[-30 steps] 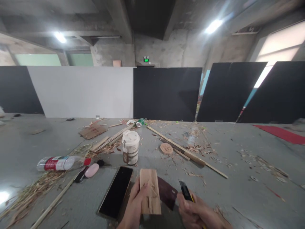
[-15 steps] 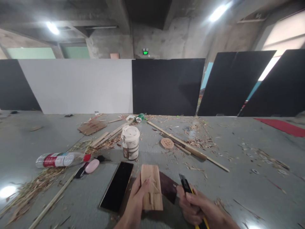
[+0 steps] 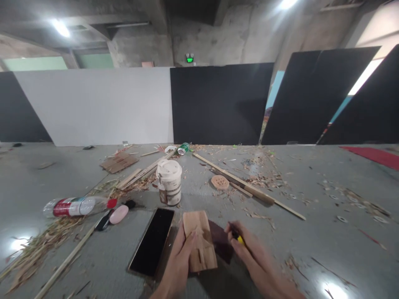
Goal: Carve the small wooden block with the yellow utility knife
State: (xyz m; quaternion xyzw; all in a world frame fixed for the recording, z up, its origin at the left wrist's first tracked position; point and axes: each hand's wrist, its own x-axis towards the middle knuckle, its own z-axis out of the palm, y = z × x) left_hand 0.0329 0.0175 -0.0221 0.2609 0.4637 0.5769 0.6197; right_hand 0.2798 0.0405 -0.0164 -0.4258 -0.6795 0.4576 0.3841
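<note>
My left hand (image 3: 180, 254) grips a flat wooden block (image 3: 199, 234) by its left edge, with the thumb on its face. Raised, carved wood shows along the middle of the block. My right hand (image 3: 245, 245), slightly blurred, is closed round a black and yellow utility knife (image 3: 238, 237), and most of the knife is hidden by the fingers. The knife is to the right of the block, apart from it. Between block and right hand a dark brown flat piece (image 3: 222, 241) lies partly behind the block. A black phone (image 3: 152, 242) lies left of my left hand.
A white lidded cup (image 3: 169, 182) stands beyond the phone. A plastic bottle (image 3: 70, 207) and a pink oval object (image 3: 119, 214) lie to the left. Wooden strips (image 3: 237, 182), a round perforated disc (image 3: 220, 182), and shavings are scattered around. Panels (image 3: 218, 106) stand behind.
My right hand has turned the knife, so its blade end no longer points up and away. The block has tilted a little in my left hand. The view has shifted slightly.
</note>
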